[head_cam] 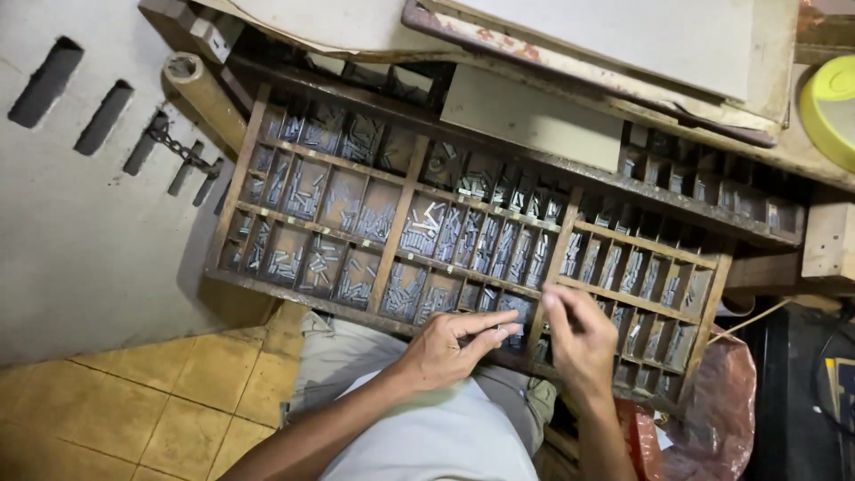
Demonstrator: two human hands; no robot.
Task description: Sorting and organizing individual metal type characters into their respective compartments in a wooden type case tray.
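The wooden type case (392,223) lies open from above across its left and middle compartments; stacked boards (614,53) overhang its far edge; both hands, left hand (445,349) and right hand (581,337), crowd the near right rim; a pink bag (712,419) blocks the near right.

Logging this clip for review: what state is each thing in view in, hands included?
Type case: open, compartments holding small metal pieces.
Left hand: flat on the case's near edge, fingers extended.
Right hand: fingertips pinched over a compartment; what they hold is unclear.
Chain: hanging slack.
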